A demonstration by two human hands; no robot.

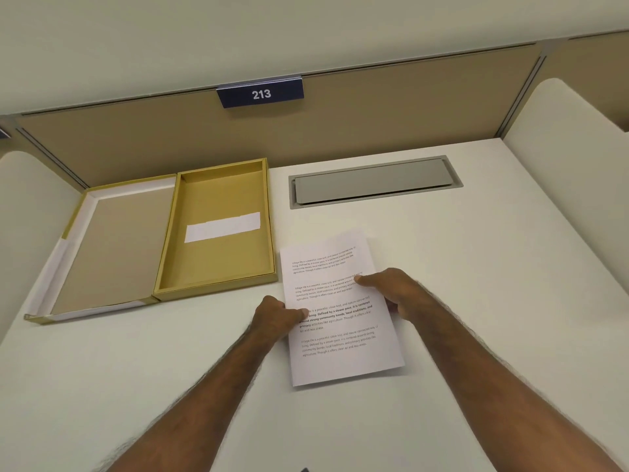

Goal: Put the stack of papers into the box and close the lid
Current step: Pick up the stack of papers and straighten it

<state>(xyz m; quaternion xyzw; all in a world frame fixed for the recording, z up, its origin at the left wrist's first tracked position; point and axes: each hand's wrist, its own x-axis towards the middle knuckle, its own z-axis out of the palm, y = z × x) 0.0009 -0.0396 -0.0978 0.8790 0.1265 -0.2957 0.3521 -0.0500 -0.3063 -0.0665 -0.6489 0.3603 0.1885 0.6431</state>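
A white stack of papers [337,321] with printed text is held just above the white desk, near its middle. My left hand [275,316] grips its left edge, thumb on top. Gripping the right edge is my right hand [391,291], thumb lying across the sheet. To the left, a mustard-yellow box [163,267] stands open on the desk, with a white strip lying inside it. Its hinged lid [112,250] lies flat on the desk further left, inner side up. The papers' top left corner is close to the box's near right corner.
A grey cable hatch [374,180] is set into the desk behind the papers. A tan partition [374,114] with a blue "213" sign [261,93] closes the back. White side panels [571,158] bound the desk left and right.
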